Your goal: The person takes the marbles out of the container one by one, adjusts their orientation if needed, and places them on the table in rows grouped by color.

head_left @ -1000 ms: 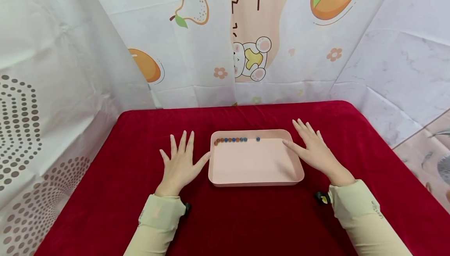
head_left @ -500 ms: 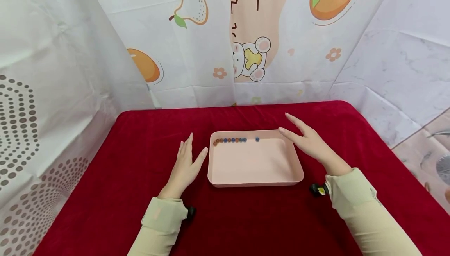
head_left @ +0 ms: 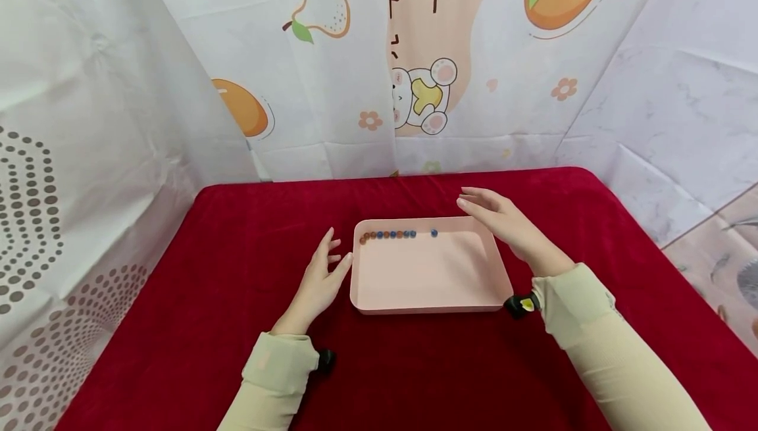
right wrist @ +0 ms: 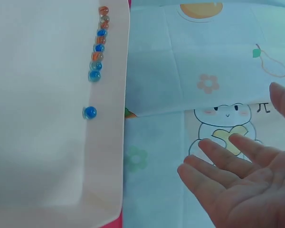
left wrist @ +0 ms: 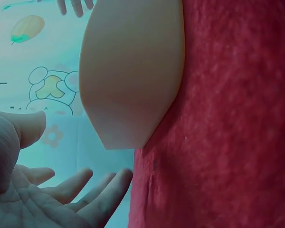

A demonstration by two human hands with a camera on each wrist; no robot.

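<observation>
A shallow pale pink tray [head_left: 432,306] lies on the red cloth. Along its far inner edge runs a row of several orange and blue glass marbles [right wrist: 99,48], and one blue marble [right wrist: 90,112] sits a little apart from them. My left hand [head_left: 316,289] hovers just left of the tray, thumb tip right at the rim, fingers loosely bent and holding nothing. Over the tray's far right corner is my right hand [head_left: 509,224], its fingers relaxed and pointing left, with nothing in them. In the right wrist view its palm and spread fingers show plainly.
Red velvety cloth [head_left: 414,372] covers the table all round the tray. Behind it hangs a white printed curtain [head_left: 331,102] with fruit and a cartoon bear. Patterned sheets stand on the left [head_left: 118,154] and right sides. A small black wrist camera [head_left: 518,306] overlaps the tray's near right corner.
My right hand has shifted left over the tray's far right corner. The left hand has turned, its spread fingers drawing together and bending beside the tray. The marbles stay in place.
</observation>
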